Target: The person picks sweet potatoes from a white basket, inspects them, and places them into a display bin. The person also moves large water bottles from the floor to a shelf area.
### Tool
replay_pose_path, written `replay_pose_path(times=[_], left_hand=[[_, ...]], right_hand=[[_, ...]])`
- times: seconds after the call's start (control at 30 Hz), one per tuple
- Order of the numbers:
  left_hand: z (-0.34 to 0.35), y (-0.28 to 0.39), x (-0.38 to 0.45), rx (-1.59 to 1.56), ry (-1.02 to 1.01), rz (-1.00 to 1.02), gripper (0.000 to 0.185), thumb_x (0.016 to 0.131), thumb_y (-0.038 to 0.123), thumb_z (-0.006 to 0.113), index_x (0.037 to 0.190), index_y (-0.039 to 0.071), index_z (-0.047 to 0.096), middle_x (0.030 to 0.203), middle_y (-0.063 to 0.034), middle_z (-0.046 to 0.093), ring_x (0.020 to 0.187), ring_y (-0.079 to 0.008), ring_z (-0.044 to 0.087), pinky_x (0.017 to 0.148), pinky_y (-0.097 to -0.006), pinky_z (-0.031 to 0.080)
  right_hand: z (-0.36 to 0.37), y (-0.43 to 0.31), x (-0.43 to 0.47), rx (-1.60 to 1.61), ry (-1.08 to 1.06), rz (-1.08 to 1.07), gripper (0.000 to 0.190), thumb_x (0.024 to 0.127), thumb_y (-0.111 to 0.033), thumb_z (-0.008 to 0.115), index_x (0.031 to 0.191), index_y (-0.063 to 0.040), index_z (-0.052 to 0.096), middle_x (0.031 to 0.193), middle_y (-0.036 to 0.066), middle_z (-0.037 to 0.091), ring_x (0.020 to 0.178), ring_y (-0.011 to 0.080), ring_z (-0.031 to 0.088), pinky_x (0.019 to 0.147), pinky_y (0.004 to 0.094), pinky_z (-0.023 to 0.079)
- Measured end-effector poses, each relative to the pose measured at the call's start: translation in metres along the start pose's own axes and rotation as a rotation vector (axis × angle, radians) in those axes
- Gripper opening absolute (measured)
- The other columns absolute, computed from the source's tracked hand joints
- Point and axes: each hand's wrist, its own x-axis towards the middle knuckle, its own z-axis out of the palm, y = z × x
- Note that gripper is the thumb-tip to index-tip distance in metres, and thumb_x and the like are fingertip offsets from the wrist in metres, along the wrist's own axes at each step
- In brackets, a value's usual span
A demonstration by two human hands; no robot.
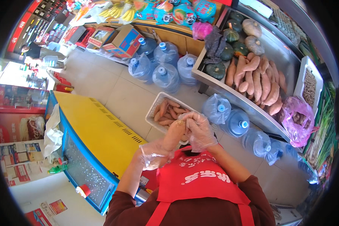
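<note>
In the middle of the head view, my left hand (156, 154), in a clear plastic glove, is closed around the lower part of a large sweet potato (174, 135). My right hand (197, 131), gloved the same way, has its fingers bent at the upper end of that sweet potato; whether they pinch something small there is hard to tell. Beyond both hands, a white plastic basket (149, 113) holds several smaller sweet potatoes (169, 111). To the right, a metal display bin (231, 91) holds many large sweet potatoes (257, 79) and several pumpkins (252, 35).
Water jugs in plastic bags (166, 76) stand on the floor ahead, others (236, 123) beside the bin. A yellow and blue chest freezer (101, 127) is at my left. Open cardboard boxes (124, 41) lie further off. At the far left stands a person (36, 52).
</note>
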Motion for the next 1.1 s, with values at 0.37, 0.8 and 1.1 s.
replay_pose_path(times=[0.37,0.8,1.1], left_hand=[[0.004,-0.008,-0.035,-0.105,0.022,-0.011,0.025,0.079,0.011,0.081,0.094,0.003,0.062,0.076,-0.0051,0.063,0.066,-0.0163,0.064,0.059,-0.0296,0.051],[0.006,0.012,0.025,0.152,0.487,0.516,0.069,0.092,0.035,0.074,0.142,-0.004,0.047,0.134,-0.0161,0.058,0.122,-0.0249,0.058,0.100,-0.0373,0.049],[0.067,0.027,0.093,0.119,0.152,0.601,0.080,0.092,0.047,0.071,0.153,0.004,0.040,0.145,-0.0107,0.053,0.140,-0.0233,0.046,0.118,-0.0390,0.030]], right_hand=[[0.015,-0.001,-0.005,-0.339,-0.130,-0.186,0.021,0.097,-0.008,0.056,0.115,-0.003,0.067,0.096,0.005,0.068,0.086,0.0129,0.063,0.078,0.0287,0.053],[0.042,0.039,-0.016,-0.262,-0.207,-0.012,0.061,0.091,-0.019,0.070,0.144,-0.008,0.043,0.121,0.010,0.056,0.108,0.0188,0.058,0.096,0.0322,0.047],[-0.222,0.087,0.016,-1.518,-0.003,0.161,0.015,0.085,-0.020,0.065,0.089,-0.007,0.071,0.086,0.014,0.067,0.077,0.0340,0.065,0.072,0.0447,0.053]])
